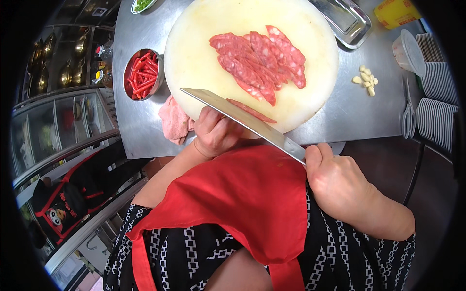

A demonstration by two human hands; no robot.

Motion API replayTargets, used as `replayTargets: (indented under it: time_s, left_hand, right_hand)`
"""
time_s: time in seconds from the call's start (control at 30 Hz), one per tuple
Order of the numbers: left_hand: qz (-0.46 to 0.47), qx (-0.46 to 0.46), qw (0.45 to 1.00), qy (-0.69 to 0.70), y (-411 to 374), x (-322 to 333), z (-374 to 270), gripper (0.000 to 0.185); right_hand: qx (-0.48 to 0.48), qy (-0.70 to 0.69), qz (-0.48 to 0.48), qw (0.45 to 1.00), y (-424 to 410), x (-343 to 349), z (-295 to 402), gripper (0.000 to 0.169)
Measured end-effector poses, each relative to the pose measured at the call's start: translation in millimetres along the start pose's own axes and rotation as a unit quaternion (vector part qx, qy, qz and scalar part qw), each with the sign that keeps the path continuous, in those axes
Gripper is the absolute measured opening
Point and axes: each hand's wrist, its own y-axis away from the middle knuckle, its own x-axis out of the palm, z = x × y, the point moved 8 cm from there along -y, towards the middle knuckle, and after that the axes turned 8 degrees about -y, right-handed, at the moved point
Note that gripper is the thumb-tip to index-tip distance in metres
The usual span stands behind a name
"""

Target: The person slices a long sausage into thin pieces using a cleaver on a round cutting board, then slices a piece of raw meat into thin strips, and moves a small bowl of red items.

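Observation:
My right hand (333, 178) is closed on the handle end of a broad cleaver (251, 123), whose blade slants up and left over the near edge of a round white cutting board (189, 47). Behind the blade, at the board's near left edge, my left hand (218, 132) has its fingers curled; what it touches is hidden by the blade. One sausage slice (255, 111) lies just beyond the blade. Farther in, a pile of red, fat-flecked sausage slices (255, 62) overlaps on the board.
Left of the board stand a metal bowl of red chillies (145, 76) and a pink cloth (173, 122). On the right are peeled garlic cloves (366, 80), scissors (408, 116), stacked plates (437, 116), a lidded plastic tub (407, 52) and a metal tray (358, 29).

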Motion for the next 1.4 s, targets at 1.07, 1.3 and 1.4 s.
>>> replayTargets:
  time_s: [1.07,1.3,1.4]
  left_hand:
    - [-0.062,0.011,0.998,-0.004,-3.6,-7.3,-6.3,0.023]
    - [-0.066,0.028,0.997,0.009,-2.2,-7.1,-7.4,0.02]
    - [-0.077,0.023,0.997,-0.002,0.6,-7.6,-9.1,0.019]
  right_hand:
    - [0.041,-0.125,-0.1,0.986,-49.5,5.5,-22.3,0.011]
    - [0.067,-0.055,-0.106,0.991,-36.0,19.9,-10.7,0.013]
    - [0.041,-0.008,-0.095,0.995,-27.5,15.4,2.6,0.012]
